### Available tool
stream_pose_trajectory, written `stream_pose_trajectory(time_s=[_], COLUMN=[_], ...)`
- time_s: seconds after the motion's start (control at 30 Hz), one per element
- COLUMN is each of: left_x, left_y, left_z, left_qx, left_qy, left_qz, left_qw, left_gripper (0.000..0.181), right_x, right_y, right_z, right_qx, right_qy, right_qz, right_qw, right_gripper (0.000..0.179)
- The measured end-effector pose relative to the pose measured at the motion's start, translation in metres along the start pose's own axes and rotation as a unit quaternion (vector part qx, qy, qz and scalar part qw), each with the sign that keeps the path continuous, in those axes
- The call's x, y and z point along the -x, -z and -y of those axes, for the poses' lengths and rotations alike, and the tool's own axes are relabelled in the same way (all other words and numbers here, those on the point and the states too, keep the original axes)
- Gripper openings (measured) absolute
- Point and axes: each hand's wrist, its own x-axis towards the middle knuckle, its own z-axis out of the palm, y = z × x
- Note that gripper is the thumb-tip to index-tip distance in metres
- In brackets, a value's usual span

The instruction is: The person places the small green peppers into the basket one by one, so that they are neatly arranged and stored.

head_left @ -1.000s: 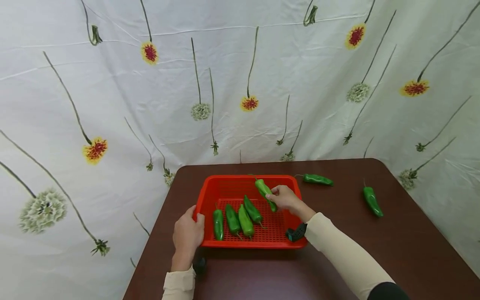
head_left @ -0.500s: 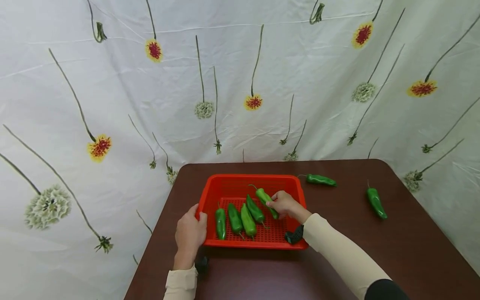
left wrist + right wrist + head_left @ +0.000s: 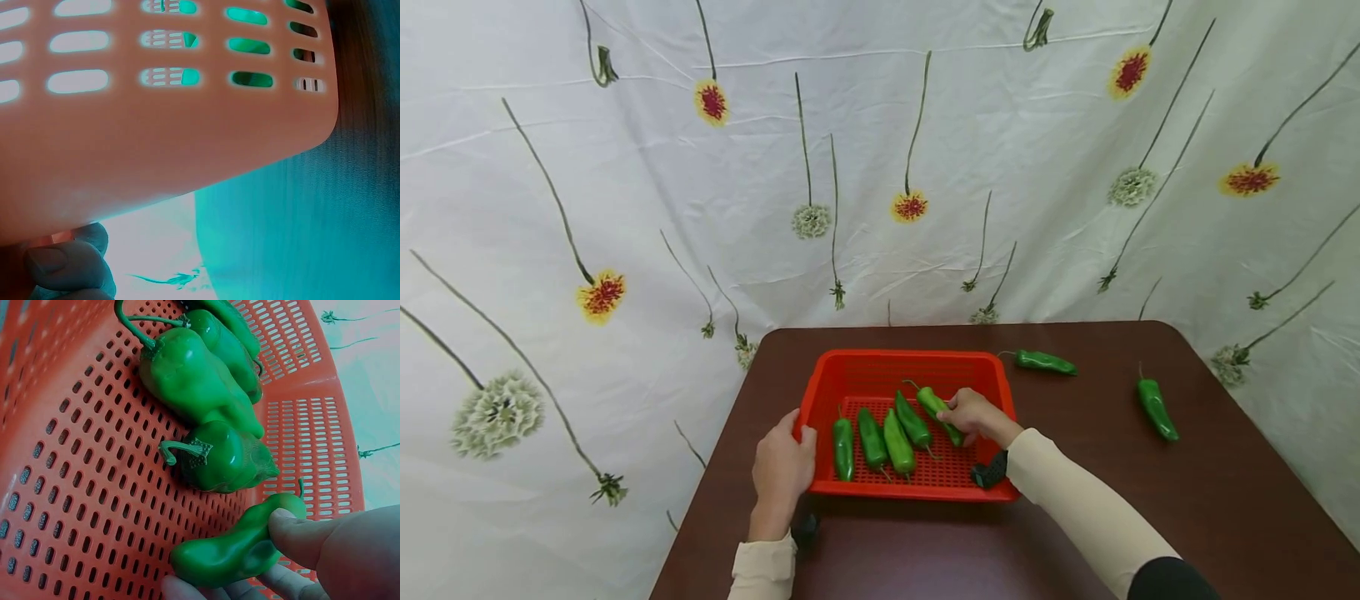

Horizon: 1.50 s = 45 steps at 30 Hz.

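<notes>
My left hand (image 3: 782,468) grips the left side of a red perforated plastic basket (image 3: 917,492). Its curled fingers (image 3: 65,265) show below the basket wall (image 3: 137,137) in the left wrist view. Inside the basket, toward its right side, my right hand (image 3: 979,415) pinches a green pepper (image 3: 932,403) between thumb and fingers. Seen from the right wrist, that held pepper (image 3: 231,550) lies low by the basket floor; whether it touches is unclear. Several more green peppers (image 3: 898,443) lie side by side in the basket, left of the held one.
Two more green peppers lie on the dark brown table outside the basket: one (image 3: 1045,362) just off its back right corner, another (image 3: 1157,410) farther right. A white flower-patterned cloth (image 3: 865,275) hangs behind the table (image 3: 1090,450).
My right hand has lowered the held pepper deeper into the basket. My left hand keeps its grip on the basket's side. The whole view has shifted slightly.
</notes>
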Motion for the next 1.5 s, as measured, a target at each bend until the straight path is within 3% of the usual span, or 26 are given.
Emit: stream_pose_trajectory(time_s=[0.2, 0.33, 0.8, 1.03, 1.3, 1.5], left_x=[0.000, 0.000, -0.002, -0.005, -0.007, -0.001], left_y=[0.003, 0.004, -0.001, -0.006, -0.002, 0.003], left_z=[0.001, 0.002, -0.006, -0.014, -0.008, -0.001], left_qx=[0.002, -0.002, 0.008, 0.013, 0.010, 0.006], left_qy=[-0.004, -0.005, -0.013, -0.016, -0.011, 0.003], left_qz=[-0.002, -0.002, 0.010, 0.020, 0.015, 0.016], left_qw=[1.0000, 1.0000, 0.9998, 0.9996, 0.9998, 0.9999], left_gripper=[0.045, 0.046, 0.046, 0.048, 0.049, 0.049], right_x=[0.000, -0.003, -0.002, 0.002, -0.002, -0.001], right_y=[-0.004, -0.007, -0.006, 0.001, 0.000, -0.007], right_z=[0.001, 0.001, -0.004, -0.010, 0.001, 0.005], right_qx=[0.008, 0.022, 0.020, 0.029, 0.036, 0.040], right_qy=[-0.003, -0.009, -0.033, -0.022, -0.017, -0.009], right_qz=[0.001, 0.008, 0.019, 0.022, 0.034, 0.048], right_qw=[1.0000, 0.9997, 0.9991, 0.9991, 0.9986, 0.9980], right_gripper=[0.045, 0.025, 0.033, 0.021, 0.020, 0.024])
